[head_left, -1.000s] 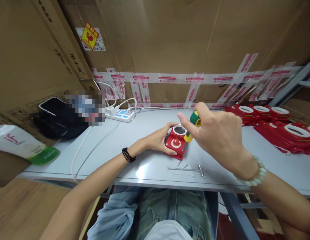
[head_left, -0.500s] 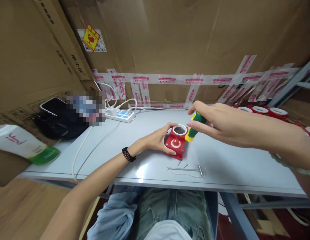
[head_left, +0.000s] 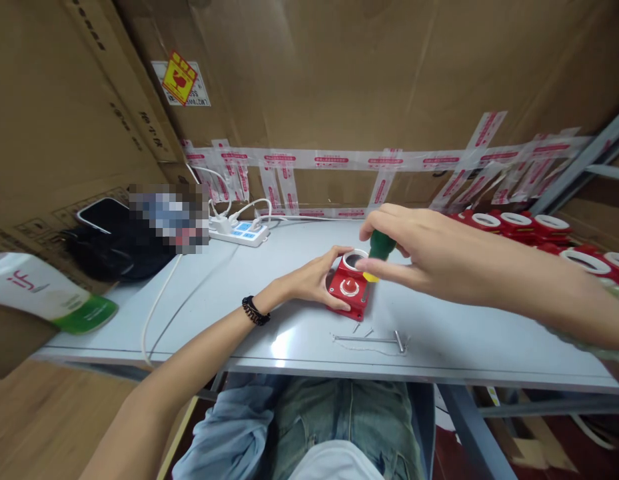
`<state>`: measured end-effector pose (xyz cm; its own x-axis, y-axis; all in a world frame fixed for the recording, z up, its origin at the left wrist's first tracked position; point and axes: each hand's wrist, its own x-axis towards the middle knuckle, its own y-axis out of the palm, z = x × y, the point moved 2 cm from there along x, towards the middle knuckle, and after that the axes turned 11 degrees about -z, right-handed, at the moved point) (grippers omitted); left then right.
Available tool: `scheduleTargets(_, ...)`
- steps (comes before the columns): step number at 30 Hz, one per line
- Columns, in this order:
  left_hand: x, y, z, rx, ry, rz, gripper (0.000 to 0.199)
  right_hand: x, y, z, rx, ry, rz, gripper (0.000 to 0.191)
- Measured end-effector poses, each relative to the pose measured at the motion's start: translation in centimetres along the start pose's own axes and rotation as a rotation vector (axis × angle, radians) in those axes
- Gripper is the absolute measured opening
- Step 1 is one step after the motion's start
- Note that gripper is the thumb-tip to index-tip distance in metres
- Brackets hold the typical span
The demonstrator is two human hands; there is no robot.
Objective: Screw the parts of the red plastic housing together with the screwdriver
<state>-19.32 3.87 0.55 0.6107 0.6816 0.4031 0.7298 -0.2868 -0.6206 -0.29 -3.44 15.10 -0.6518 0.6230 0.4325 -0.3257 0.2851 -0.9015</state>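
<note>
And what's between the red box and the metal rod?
Two small screws lie on the table between the red box and the metal rod, in the head view.

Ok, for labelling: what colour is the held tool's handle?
Green and yellow handle, best in head view.

Right hand (head_left: 416, 248) — curled inward

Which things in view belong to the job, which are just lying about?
Job: red unit (left hand), green-yellow tool (right hand); likely two small screws, T-shaped metal piece, other red units.
Lying about, apparently: phone, power strip, white-green tube.
</note>
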Motion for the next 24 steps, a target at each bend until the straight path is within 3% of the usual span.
scheduleTargets(7,0.0,0.0,-0.1,0.010,0.000,0.002,0.106,0.2,0.7,0.4,0.184,-0.024,-0.038,0.013)
scheduleTargets(12,0.1,0.0,0.0,0.002,-0.028,-0.002,0.105,0.6,1.0,0.3,0.083,0.044,-0.149,0.025)
scheduleTargets(16,0.0,0.0,0.0,0.020,-0.045,0.009,0.107,0.4,0.9,0.8,0.160,0.041,-0.099,0.033)
scheduleTargets(19,-0.1,0.1,-0.1,0.058,-0.092,0.036,0.099,0.2,0.8,1.3,0.179,0.066,-0.081,0.030)
scheduleTargets(24,-0.1,0.2,-0.4,0.027,-0.120,0.031,0.093,0.2,1.3,0.6,0.033,0.183,-0.168,0.030)
